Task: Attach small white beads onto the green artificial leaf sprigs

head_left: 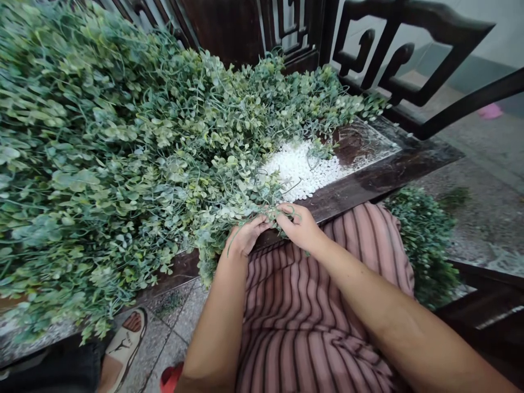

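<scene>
My left hand [250,232] and my right hand [298,224] meet at the front edge of the dark wooden bench, just above my lap. Thin green artificial stems [282,210] run between the fingertips of both hands, which are closed on them. A loose end of stem hangs over the left wrist. Right behind the hands spreads a big heap of artificial leafy sprigs [164,142]. A pile of small white beads [305,169] lies on the bench past my right hand, with a small sprig [321,150] resting on it.
The bench [368,177] has a carved dark backrest [409,49]. A round leafy bunch [426,245] sits low by my right side. At the lower left, another person's sandalled foot [126,341] stands on the tiled floor. A pink object [490,111] lies far right.
</scene>
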Available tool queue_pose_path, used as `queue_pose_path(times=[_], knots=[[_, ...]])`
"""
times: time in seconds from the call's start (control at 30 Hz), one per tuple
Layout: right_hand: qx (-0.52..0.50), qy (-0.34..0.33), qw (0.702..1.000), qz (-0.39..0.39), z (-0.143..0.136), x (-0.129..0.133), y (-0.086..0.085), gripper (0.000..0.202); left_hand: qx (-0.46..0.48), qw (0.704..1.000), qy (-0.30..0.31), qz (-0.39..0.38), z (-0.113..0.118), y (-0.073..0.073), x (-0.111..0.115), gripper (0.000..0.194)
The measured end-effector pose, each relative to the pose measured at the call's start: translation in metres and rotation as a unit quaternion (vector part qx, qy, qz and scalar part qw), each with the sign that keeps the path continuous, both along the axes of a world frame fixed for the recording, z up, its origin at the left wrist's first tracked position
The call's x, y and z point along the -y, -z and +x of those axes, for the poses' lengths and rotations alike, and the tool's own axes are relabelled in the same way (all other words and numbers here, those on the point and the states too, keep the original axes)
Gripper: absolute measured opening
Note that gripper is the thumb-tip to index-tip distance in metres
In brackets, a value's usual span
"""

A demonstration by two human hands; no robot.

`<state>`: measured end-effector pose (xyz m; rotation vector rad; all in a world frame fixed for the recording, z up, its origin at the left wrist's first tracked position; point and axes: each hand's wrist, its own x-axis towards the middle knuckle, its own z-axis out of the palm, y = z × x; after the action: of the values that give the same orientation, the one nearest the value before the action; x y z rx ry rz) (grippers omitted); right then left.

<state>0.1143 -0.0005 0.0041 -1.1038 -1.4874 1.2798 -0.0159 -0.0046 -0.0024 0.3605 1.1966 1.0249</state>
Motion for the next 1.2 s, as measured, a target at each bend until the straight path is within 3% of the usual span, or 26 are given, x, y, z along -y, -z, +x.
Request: queue_pose_path(times=[0.5,0.7,0.9,1.2], knots=[[0.008,0.014,1.000,-0.015,0.000,0.003,0.000,0.015,-0.016,1.000,0.004,0.010,0.000,-0.002,0.002,0.017],[0.073,0.016,0.993,0.089,-0.001,0.000,0.006,0.017,-0.016,0.998,-0.056,0.023,0.003,-0.001,0.003,0.028],[0.129,0.006,0.976,0.174,-0.002,-0.001,0.009,0.021,-0.022,0.997,-0.059,0.034,0.007,-0.004,0.005,0.030],[0.130,0.016,0.984,0.121,0.005,-0.002,0.007,0.021,-0.032,0.997,-0.045,0.059,0.009,-0.010,0.006,0.030]])
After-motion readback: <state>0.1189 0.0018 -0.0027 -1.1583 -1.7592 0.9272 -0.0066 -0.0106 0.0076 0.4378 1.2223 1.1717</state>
